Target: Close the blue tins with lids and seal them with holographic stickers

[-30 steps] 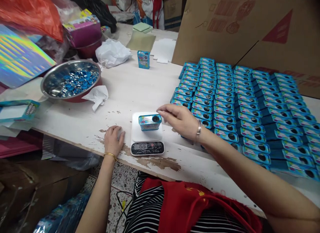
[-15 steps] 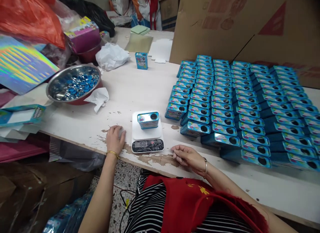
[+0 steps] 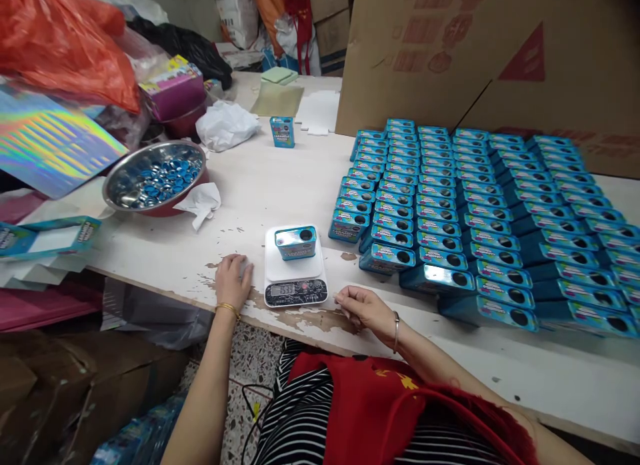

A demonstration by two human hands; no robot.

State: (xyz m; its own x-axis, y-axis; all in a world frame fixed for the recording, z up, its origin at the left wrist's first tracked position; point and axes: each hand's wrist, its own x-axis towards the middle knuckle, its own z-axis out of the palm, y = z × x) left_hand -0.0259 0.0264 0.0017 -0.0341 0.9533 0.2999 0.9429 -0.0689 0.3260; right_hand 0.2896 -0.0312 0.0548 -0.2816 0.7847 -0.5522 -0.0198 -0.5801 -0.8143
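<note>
A white digital scale point(image 3: 273, 272) lies near the table's front edge, its black display strip lit with digits. On its platform stands a blue tin point(image 3: 296, 244) with a round dark opening in its silvery top. My left hand point(image 3: 233, 280) rests on the tabletop just left of the scale, thumb apart from the fingers, holding nothing. To the right of the scale, close to its front corner, my right hand point(image 3: 364, 309) has thumb and fingers drawn together in a pinch. Anything between those fingertips is too small or hidden to make out.
Rows of similar blue tins point(image 3: 440, 225) fill the table's right side before a large cardboard sheet point(image 3: 400, 85). A metal bowl point(image 3: 113, 178) of small blue-and-silver caps is at the left. One blue tin point(image 3: 283, 133) stands farther back, near a crumpled white bag point(image 3: 226, 125).
My right hand has shifted left, closer to the scale's corner. The digits on the display have changed. My left hand and the tin on the scale stay in place; the view has tilted slightly.
</note>
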